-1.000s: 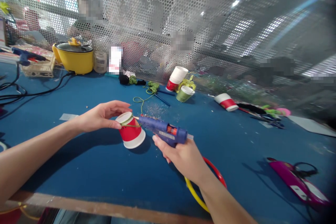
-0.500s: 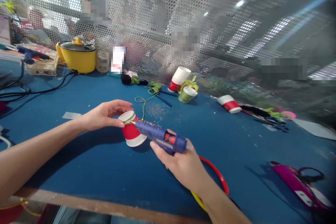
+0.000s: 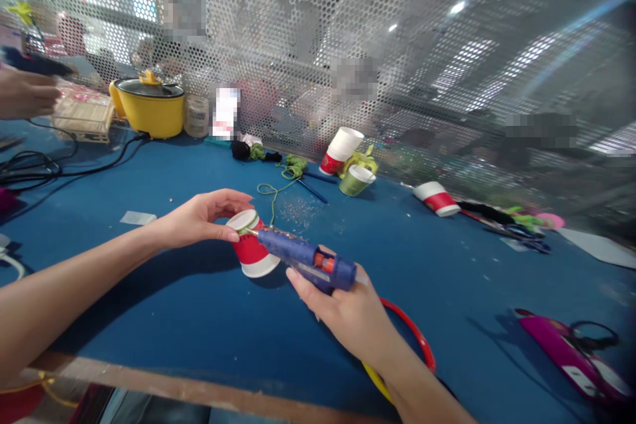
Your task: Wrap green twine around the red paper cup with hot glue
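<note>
My left hand (image 3: 211,217) grips a red and white paper cup (image 3: 254,253) near its upturned base, thumb at the near side. The cup stands upside down, slightly tilted, with green yarn (image 3: 247,228) wound round its upper end. In my right hand (image 3: 342,308) is a blue hot glue gun (image 3: 305,257), fingers wrapped round its handle. Its metal nozzle points left and meets the cup at the yarn band; whether it touches cannot be made out. A green yarn strand (image 3: 273,202) runs from the cup back to a small green yarn ball (image 3: 295,165).
A co-worker's hand (image 3: 27,93) holds another glue gun (image 3: 34,63) at the far left. Behind stand a yellow electric pot (image 3: 152,109), a jar (image 3: 197,116), stacked cups (image 3: 342,147) and a green-wrapped cup (image 3: 356,181). A magenta case (image 3: 559,351) lies right.
A co-worker's hand has come in at the far left and lifted the glue gun there. My hands, the cup and my glue gun hold nearly the same pose; the view has shifted slightly.
</note>
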Motion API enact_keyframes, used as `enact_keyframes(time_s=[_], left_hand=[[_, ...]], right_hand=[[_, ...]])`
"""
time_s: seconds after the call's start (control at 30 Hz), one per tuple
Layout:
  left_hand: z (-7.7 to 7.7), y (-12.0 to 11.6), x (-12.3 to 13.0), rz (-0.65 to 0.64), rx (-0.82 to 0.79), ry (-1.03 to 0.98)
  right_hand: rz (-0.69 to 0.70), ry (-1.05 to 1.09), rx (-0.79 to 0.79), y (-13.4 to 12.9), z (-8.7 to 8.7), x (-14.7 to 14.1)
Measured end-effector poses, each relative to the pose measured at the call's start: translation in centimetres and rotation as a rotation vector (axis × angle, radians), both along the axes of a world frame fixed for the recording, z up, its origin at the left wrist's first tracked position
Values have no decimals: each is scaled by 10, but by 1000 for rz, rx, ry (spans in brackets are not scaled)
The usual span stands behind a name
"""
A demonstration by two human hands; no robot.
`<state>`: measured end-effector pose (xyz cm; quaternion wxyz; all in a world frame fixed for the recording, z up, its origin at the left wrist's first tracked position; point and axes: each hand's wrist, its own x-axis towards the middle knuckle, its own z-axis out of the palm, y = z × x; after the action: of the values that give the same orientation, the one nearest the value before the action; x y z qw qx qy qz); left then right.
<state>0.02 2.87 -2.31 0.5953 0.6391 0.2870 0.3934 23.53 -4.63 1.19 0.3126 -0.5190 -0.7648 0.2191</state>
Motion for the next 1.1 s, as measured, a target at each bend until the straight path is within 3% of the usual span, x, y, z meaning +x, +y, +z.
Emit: enact_keyframes(time_s=[0.37, 0.77, 0.93, 1.03, 1.1], left_hand=[[0, 0, 0, -1, 8, -2], [-3, 2, -2, -46, -27, -37], [-2, 1, -2, -62, -15, -35], [-1, 1, -2, -64, -3, -24], [-1, 1, -2, -59, 8, -15]], right_hand=[[-5, -36, 46, -1, -6, 2], [-47, 104, -128, 7, -1, 5], [-36, 309, -314, 16, 1, 11], [-75, 484, -329, 29, 4, 21], [-174, 530, -299, 41, 7, 29]])
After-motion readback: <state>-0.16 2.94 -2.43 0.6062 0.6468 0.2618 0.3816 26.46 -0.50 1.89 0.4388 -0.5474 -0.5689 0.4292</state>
